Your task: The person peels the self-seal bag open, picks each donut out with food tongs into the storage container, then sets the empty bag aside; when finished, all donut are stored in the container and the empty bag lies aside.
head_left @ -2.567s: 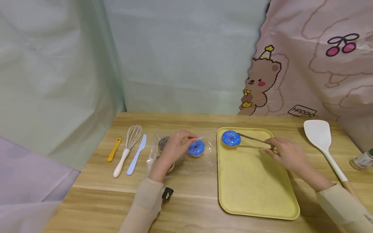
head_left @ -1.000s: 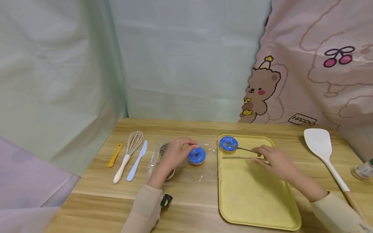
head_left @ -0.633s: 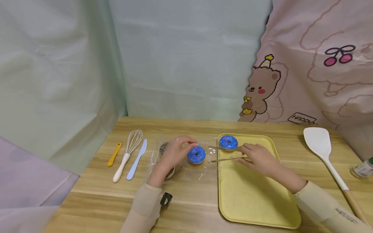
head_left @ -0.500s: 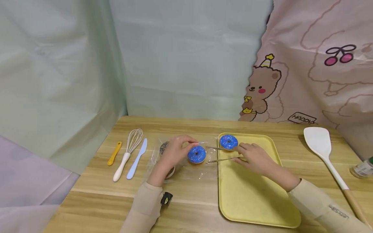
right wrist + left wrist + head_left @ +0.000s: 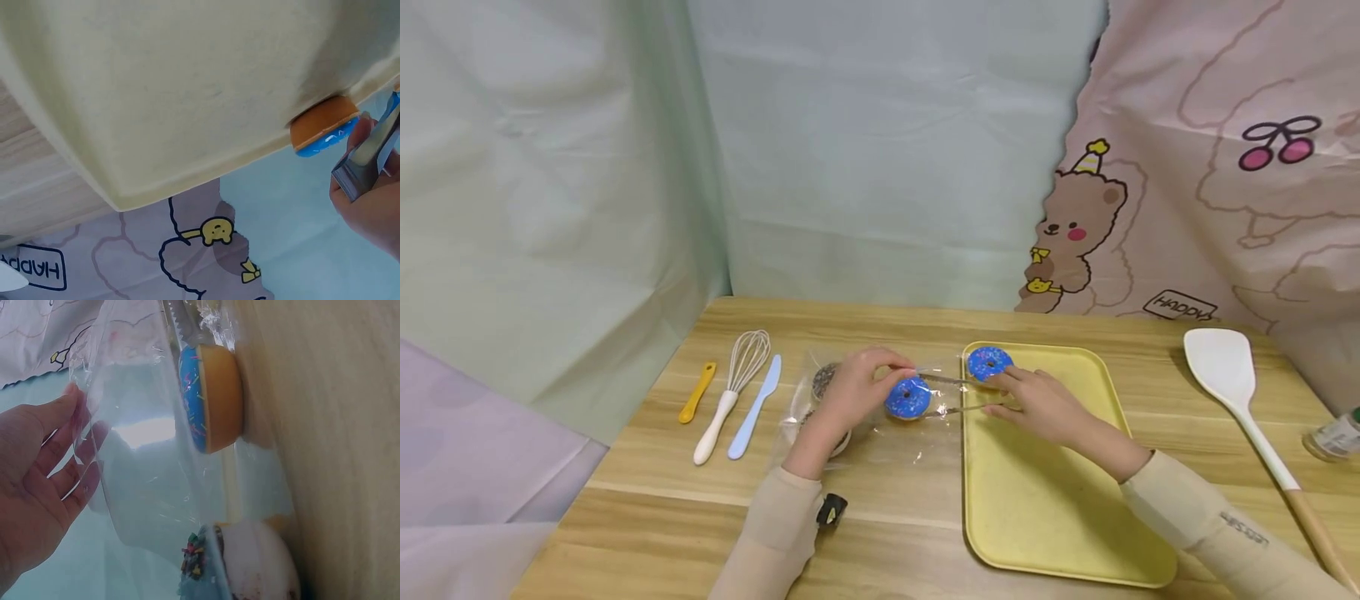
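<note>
Head view: one doughnut lies on our tray; right hand grips tongs around the second doughnut, left hand pinching its bag open on the desk.

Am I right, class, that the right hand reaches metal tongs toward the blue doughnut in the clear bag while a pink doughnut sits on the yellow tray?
Not quite: the doughnut on the tray is blue, not pink, as the head view shows. The rest holds.
</note>
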Motion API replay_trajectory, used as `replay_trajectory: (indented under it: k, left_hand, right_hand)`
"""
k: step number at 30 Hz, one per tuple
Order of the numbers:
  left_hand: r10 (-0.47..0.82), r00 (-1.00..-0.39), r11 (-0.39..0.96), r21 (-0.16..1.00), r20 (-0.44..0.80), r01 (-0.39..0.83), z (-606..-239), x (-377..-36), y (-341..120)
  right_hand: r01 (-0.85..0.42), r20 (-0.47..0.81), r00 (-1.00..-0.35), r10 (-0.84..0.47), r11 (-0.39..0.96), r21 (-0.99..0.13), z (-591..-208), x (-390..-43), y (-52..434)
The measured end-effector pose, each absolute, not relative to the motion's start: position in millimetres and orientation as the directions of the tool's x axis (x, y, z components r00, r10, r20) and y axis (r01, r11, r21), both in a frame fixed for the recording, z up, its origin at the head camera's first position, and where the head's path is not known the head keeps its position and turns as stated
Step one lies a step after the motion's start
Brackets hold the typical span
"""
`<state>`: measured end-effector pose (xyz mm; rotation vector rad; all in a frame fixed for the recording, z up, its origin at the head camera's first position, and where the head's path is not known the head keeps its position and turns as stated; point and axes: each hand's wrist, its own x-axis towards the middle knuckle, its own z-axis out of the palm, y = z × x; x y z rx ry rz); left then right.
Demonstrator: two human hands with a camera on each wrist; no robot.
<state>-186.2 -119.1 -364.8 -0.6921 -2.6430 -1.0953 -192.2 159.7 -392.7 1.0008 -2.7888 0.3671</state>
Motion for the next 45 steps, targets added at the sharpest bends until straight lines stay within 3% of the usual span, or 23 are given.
replay_trajectory:
  k: [36,45]
  left_hand:
    - [0.347,-0.87,0.609,0.621,0.35,0.493,-368,-188,-119]
    - [0.334,-0.87,0.62,0.611,0.361,0.492,-369,-189,-119]
  right_hand:
    - [-0.683,0.417,-0.682,-0.601,0.727,-0.071,-384,-185,165]
    - [-0.712,0.492,-0.624,-0.606,0.701,-0.04,-377,-175,187]
